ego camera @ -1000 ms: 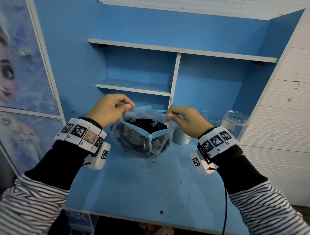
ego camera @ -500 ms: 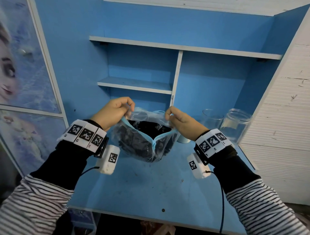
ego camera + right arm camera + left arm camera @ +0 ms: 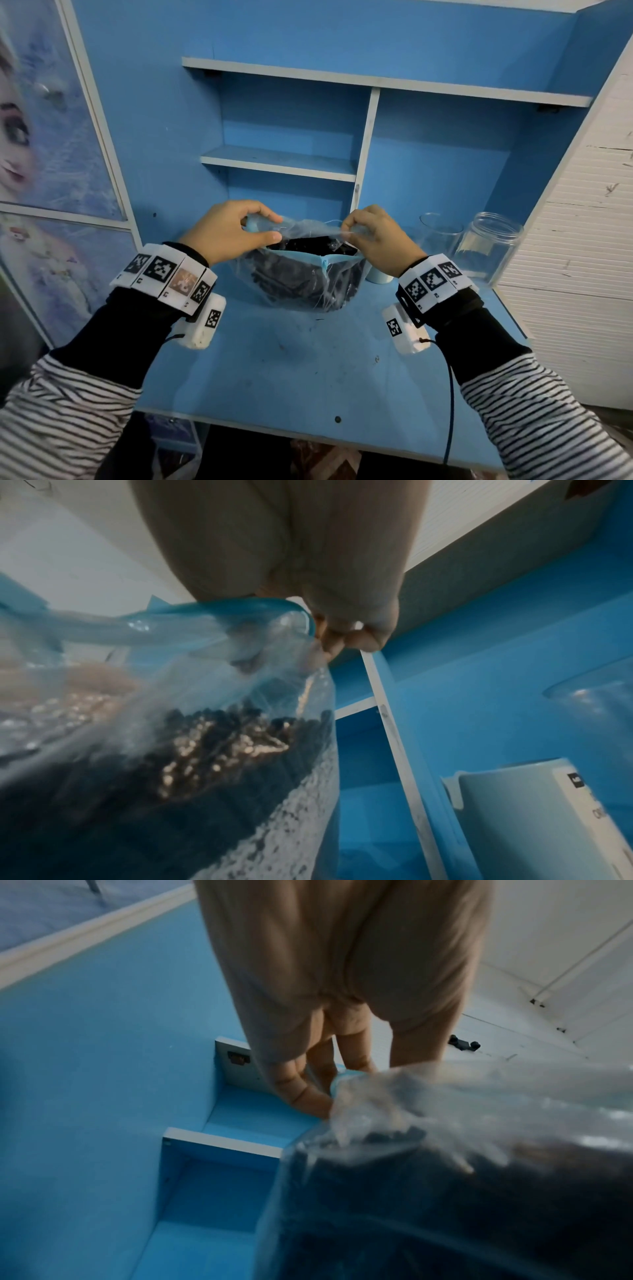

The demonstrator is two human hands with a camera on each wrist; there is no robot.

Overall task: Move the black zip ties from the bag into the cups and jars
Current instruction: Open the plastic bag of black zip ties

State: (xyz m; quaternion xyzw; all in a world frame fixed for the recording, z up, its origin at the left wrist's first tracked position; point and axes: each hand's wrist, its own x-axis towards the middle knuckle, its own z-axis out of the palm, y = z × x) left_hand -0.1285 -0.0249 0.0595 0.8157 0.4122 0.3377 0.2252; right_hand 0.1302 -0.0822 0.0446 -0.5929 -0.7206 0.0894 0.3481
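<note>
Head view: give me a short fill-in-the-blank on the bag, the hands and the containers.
1. Both hands pinch the rim of the clear plastic ____.
2. The zip ties inside it are coloured ____.
3. The clear jar stands to the right hand's ____.
4. The left hand holds the rim's ____ end.

Missing: bag; black; right; left

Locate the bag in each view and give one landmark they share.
Head: the bag sits centre, on the desk, its rim pinched by the left hand and right hand.
Left wrist: bag fills the lower right, below the fingers.
Right wrist: bag fills the left and lower left.
Shared landmark: the white-edged shelf divider.
</note>
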